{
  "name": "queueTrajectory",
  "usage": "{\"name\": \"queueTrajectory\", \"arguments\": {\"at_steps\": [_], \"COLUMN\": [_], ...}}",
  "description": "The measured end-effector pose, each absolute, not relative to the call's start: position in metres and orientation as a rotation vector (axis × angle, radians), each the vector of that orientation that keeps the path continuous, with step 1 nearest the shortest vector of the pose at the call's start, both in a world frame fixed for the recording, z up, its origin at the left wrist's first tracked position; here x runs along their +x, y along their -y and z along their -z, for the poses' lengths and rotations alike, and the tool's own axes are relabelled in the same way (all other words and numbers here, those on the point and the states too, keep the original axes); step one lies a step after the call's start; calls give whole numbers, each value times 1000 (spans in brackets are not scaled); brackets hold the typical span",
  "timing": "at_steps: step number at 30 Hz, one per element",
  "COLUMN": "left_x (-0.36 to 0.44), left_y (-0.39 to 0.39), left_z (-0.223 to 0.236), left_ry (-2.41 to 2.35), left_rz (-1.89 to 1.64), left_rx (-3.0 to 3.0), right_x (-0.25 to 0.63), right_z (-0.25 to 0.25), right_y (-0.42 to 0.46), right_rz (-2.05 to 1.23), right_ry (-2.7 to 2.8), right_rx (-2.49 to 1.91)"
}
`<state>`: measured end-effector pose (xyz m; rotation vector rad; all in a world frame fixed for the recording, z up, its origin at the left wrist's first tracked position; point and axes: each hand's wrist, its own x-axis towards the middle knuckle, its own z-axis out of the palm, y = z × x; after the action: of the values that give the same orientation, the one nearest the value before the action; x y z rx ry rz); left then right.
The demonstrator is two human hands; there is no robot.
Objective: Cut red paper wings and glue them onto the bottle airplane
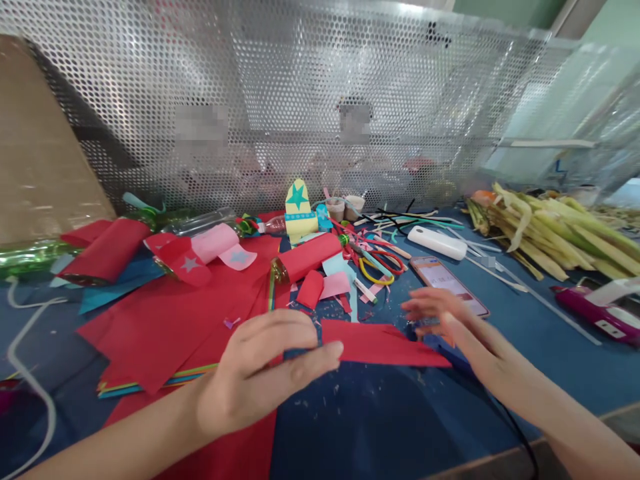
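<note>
My left hand is at the left end of a small cut piece of red paper. Its thumb lies across the paper's edge, with the fingers curled beside it. Over the paper's right end hovers my right hand, fingers apart and holding nothing. Partly hidden below that hand is a blue tool with a black cord; its kind is unclear. Beyond the right hand a phone lies with its screen lit. Behind the paper are scissors with yellow and red handles and paper scraps.
Red paper sheets spread on the left, near red-wrapped bottles and another red-wrapped bottle. At the right are a white device, dried husks and a magenta tool. A perforated metal screen stands behind.
</note>
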<state>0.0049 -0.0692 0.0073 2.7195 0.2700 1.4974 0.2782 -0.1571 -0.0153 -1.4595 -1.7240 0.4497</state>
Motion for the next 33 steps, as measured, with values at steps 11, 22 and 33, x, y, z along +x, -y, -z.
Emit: {"name": "queueTrajectory", "arguments": {"at_steps": [11,22,33], "left_x": [0,8,8], "left_y": [91,99,98], "left_z": [6,-2,-9], "left_ry": [36,-121,-405], "left_rz": [-1465,-1359,-1147], "left_rx": [3107,2793,2704], "right_x": [248,234,219], "right_z": [7,-9,2], "right_y": [163,182,177], "right_rz": [-662,-773,-1718], "right_ry": [2235,2271,1586], "right_rx": [-1429,-1271,-1059]}}
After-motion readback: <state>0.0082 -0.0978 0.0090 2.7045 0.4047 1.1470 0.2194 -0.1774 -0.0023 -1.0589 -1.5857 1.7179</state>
